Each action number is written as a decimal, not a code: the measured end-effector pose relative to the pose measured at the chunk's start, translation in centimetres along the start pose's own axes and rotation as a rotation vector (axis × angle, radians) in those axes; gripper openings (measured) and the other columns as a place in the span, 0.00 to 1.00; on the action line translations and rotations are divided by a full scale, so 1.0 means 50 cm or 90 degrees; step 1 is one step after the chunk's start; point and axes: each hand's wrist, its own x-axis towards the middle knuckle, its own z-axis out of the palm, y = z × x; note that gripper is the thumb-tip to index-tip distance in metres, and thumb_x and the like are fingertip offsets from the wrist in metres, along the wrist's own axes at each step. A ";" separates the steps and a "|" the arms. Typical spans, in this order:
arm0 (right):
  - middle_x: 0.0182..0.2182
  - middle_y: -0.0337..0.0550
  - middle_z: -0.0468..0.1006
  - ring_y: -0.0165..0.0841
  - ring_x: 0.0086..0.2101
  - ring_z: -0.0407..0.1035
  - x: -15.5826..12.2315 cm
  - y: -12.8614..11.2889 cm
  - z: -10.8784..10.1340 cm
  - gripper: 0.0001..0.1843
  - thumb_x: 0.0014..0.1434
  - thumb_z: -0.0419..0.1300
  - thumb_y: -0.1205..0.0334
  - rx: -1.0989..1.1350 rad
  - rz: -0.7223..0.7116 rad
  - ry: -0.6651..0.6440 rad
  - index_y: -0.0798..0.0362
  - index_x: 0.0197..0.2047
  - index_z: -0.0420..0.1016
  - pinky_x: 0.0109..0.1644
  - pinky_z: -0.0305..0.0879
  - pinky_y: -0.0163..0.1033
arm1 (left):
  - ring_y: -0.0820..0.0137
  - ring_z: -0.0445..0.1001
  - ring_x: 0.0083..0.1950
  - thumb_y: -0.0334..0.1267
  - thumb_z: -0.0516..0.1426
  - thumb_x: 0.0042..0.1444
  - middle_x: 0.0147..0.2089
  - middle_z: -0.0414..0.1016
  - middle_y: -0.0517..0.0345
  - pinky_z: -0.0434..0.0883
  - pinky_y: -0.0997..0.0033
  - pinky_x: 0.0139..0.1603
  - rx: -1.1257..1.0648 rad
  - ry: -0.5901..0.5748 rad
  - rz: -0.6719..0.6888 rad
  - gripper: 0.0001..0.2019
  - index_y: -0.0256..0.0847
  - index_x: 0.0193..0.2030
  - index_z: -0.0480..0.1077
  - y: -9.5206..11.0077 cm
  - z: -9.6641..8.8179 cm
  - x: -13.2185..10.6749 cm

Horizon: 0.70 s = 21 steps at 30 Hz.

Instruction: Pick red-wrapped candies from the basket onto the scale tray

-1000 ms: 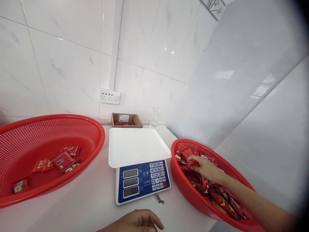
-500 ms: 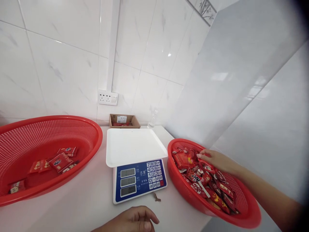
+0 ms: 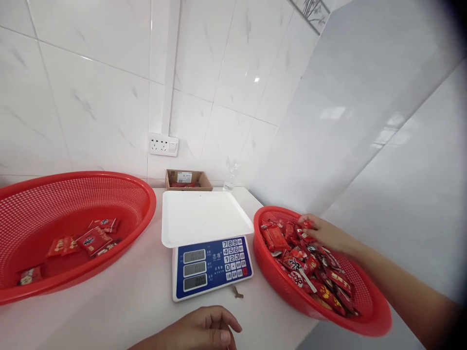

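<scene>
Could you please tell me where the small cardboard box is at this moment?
In the head view, the cardboard box sits left of centre at the back of the table, behind the scale's white tray, below and right of the wall socket.

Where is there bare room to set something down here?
Bare: the scale pan and the white table between left basket, scale and left hand. Narrower: the strip between scale and right basket; a brown scrap lies before the scale. Crowded: the right basket, heaped with packets, the right hand there too.
</scene>
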 end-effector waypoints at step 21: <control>0.38 0.46 0.76 0.33 0.33 0.72 0.087 -0.303 0.229 0.21 0.59 0.52 0.60 0.005 -0.226 -0.220 0.51 0.56 0.64 0.32 0.71 0.37 | 0.77 0.65 0.33 0.58 0.68 0.33 0.35 0.70 0.59 0.62 0.73 0.43 0.099 0.039 -0.029 0.32 0.43 0.45 0.77 -0.009 -0.014 0.016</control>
